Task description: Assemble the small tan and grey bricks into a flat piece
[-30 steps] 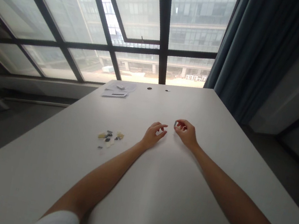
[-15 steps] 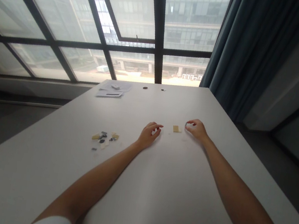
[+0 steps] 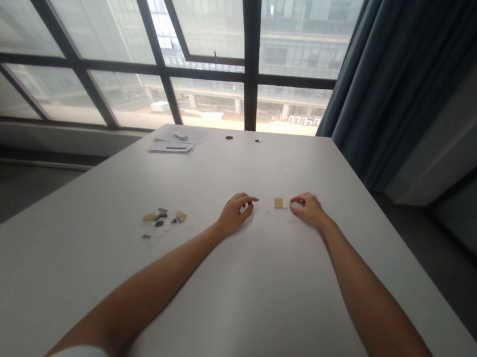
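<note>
Tan plate (image 3: 280,203) lies flat on counter (image 3: 246,300), frame centre, between both hands. Small, thin, stiff, light; likely slides on smooth top, so best pinched by edges. Right hand (image 3: 309,209) just beside plate's right edge, fingertips curled down at it; grip contents cannot be told. Left hand (image 3: 235,213) rests left of plate, apart from it, thumb and forefinger loosely curled, holding nothing visible. Loose pieces (image 3: 161,222) scattered centre left. Half second earlier right hand sat further right of plate; now closed in.
</note>
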Tool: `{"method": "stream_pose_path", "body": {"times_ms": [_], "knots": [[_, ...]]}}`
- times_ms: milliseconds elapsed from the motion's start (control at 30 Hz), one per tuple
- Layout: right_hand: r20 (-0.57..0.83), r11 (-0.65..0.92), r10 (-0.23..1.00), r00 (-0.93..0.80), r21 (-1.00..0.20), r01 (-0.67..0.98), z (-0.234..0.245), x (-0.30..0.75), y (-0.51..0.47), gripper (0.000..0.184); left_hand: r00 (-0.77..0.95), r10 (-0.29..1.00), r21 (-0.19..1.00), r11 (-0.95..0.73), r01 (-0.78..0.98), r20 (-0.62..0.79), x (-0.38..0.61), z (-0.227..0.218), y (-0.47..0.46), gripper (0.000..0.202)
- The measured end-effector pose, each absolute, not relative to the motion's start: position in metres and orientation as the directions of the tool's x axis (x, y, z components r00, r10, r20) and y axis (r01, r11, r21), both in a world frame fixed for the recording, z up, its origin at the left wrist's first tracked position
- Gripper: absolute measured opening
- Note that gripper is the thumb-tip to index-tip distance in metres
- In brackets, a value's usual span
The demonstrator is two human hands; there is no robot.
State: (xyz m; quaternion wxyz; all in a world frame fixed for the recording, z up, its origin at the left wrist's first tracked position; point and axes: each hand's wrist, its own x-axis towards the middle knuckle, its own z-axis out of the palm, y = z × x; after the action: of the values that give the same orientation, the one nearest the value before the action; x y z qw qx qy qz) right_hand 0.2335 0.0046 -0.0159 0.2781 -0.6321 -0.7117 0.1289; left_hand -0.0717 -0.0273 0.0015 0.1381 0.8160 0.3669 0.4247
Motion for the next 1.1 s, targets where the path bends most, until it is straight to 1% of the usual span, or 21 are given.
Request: {"method": "stream_pose_path", "body": {"times_ms": [133, 267, 333, 400, 500, 600, 767, 1100], "knots": [[0.228, 0.18, 0.972, -0.064, -0.536, 0.825, -0.017, 0.235, 0.006, 0.032, 0.365, 0.716, 0.529, -0.691, 0.493, 0.594, -0.072, 0.001, -0.027, 0.027], [0.228, 0.203, 0.97, -0.08, -0.588, 0.783, -0.018, 0.238, 0.009, 0.036, 0.362, 0.715, 0.528, -0.691, 0.494, 0.598, -0.072, 0.001, -0.026, 0.027], [0.25, 0.203, 0.967, -0.054, -0.622, 0.756, -0.018, 0.239, 0.009, 0.034, 0.36, 0.716, 0.529, -0.69, 0.493, 0.598, -0.072, 0.001, -0.026, 0.026], [0.266, 0.192, 0.964, -0.021, -0.635, 0.748, -0.015, 0.238, 0.007, 0.027, 0.363, 0.715, 0.527, -0.691, 0.494, 0.598, -0.072, 0.002, -0.027, 0.026], [0.243, 0.16, 0.97, -0.004, -0.625, 0.764, -0.011, 0.234, 0.002, 0.019, 0.364, 0.715, 0.527, -0.692, 0.493, 0.597, -0.071, 0.003, -0.028, 0.026], [0.226, 0.134, 0.974, 0.006, -0.596, 0.792, -0.008, 0.229, -0.003, 0.016, 0.363, 0.717, 0.529, -0.69, 0.493, 0.596, -0.071, 0.003, -0.028, 0.026], [0.238, 0.097, 0.971, 0.041, -0.541, 0.835, -0.004, 0.221, -0.007, 0.014, 0.363, 0.717, 0.526, -0.689, 0.499, 0.595, -0.07, 0.004, -0.029, 0.027], [0.261, 0.103, 0.964, 0.046, -0.526, 0.844, -0.002, 0.215, -0.01, 0.015, 0.366, 0.714, 0.528, -0.693, 0.491, 0.597, -0.07, 0.005, -0.03, 0.025]]}}
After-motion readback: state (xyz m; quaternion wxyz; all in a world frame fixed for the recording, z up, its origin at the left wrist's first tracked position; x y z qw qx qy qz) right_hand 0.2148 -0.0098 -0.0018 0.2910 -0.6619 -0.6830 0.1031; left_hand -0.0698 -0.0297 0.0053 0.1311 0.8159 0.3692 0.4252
